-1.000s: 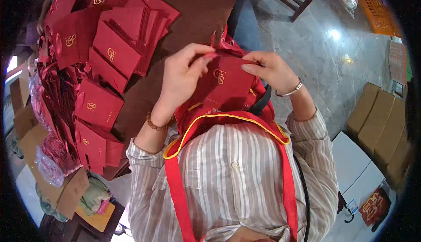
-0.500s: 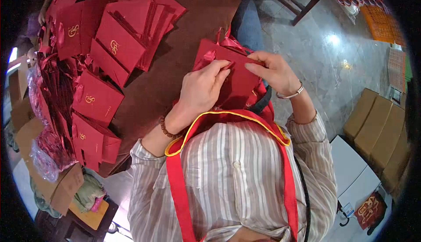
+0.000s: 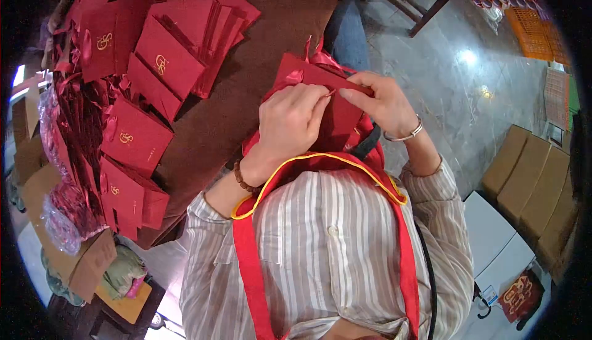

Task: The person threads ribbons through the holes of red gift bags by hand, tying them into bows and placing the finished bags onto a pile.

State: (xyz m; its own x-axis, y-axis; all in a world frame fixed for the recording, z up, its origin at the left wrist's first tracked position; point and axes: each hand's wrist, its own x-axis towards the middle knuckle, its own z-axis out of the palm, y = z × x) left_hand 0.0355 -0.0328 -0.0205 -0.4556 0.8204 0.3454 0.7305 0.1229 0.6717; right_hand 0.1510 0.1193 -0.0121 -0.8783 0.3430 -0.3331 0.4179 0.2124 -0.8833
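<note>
A dark red paper gift bag (image 3: 342, 113) with pink-red ribbon (image 3: 322, 58) at its top edge lies in front of my apron. My left hand (image 3: 293, 118), wearing a wooden bead bracelet, is closed over the bag, thumb and forefinger pinched on a thin red ribbon end (image 3: 331, 93). Opposite it, my right hand (image 3: 383, 104), with a silver bangle, pinches the bag's upper edge between thumb and fingers. The two hands' fingertips are close together. Part of the bag is hidden under my left hand.
Several red gift bags with gold lettering (image 3: 161, 62) lie on the brown-covered table (image 3: 259, 32) to the left. Beside them are ribbons and a clear plastic wrapper (image 3: 65, 217). Cardboard boxes (image 3: 530, 180), a white box (image 3: 499, 235) and an orange crate (image 3: 527, 32) stand at right.
My left hand has shifted slightly right, and a thin ribbon end now shows at its fingertips. My right hand has moved slightly left, bringing its thumb closer to the left fingers.
</note>
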